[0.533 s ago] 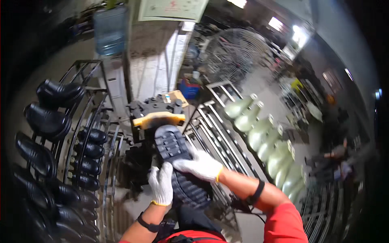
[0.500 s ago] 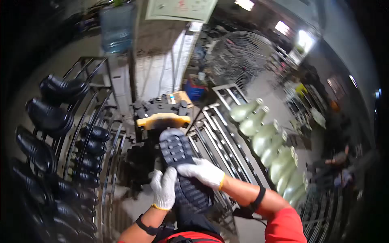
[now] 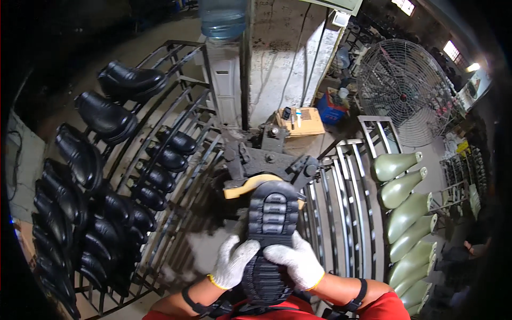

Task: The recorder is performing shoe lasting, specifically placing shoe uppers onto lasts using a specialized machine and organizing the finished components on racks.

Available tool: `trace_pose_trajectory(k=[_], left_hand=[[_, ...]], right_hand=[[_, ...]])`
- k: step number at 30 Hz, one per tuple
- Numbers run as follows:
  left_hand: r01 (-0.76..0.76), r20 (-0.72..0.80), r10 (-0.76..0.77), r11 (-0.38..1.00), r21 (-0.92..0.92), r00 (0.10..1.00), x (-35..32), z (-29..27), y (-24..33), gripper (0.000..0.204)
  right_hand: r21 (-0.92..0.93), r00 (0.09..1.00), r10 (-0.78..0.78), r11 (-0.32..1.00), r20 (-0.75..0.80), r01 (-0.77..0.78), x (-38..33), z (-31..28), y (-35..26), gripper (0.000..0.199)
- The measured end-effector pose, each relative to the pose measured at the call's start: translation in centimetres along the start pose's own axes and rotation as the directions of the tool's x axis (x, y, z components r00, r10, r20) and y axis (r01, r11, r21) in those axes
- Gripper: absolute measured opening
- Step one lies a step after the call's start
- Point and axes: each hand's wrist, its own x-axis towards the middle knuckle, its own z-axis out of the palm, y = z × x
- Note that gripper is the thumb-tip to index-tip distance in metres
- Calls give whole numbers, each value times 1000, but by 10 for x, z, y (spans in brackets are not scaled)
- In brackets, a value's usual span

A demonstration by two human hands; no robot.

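Note:
A black shoe (image 3: 271,234) is held in front of me, its ridged sole facing up and its heel end pointing away. My left hand (image 3: 234,262), in a white knit glove with a yellow cuff edge, grips its left side with the thumb near the sole. On the opposite side my right hand (image 3: 300,261), gloved alike, has its thumb over the sole's edge; the fingers below are hidden. The shoe's far end overlaps a yellow curved pad (image 3: 248,186) on a dark metal machine (image 3: 269,157). From here I cannot tell whether they touch.
To the left, a metal rack (image 3: 176,98) carries several black shoes (image 3: 106,117). At the right, another rack (image 3: 346,186) has several pale green shoe lasts (image 3: 408,213) along it. Beyond stand a cardboard box (image 3: 304,125), a blue crate (image 3: 332,109), a large fan (image 3: 404,90) and a water dispenser (image 3: 224,69).
My view has swung left, so the surroundings sit further right. The shoe has turned from a slant to nearly straight ahead, and both hands still hold it.

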Motion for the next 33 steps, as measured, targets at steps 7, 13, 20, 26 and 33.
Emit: trace_pose_trajectory(k=[7, 13, 20, 26, 33], left_hand=[[-36, -32, 20, 775, -631, 999, 3, 12, -37, 28], [-77, 255, 172, 936, -344, 952, 11, 11, -79, 71], [-778, 292, 743, 463, 425, 602, 32, 9, -115, 42], [-248, 63, 243, 964, 96, 968, -97, -18, -124, 106], [-725, 560, 573, 684, 74, 598, -155, -153, -148, 56]], right_hand=[[-37, 984, -177, 983, 2, 177, -16, -8, 42, 51], [-48, 947, -322, 946, -10, 321, -19, -15, 78, 38], [-192, 866, -498, 854, -39, 483, -20, -4, 88, 30], [-865, 819, -475, 500, -322, -49, -57, -23, 202, 72], [-859, 990, 78, 508, 113, 58, -91, 88, 182, 85]])
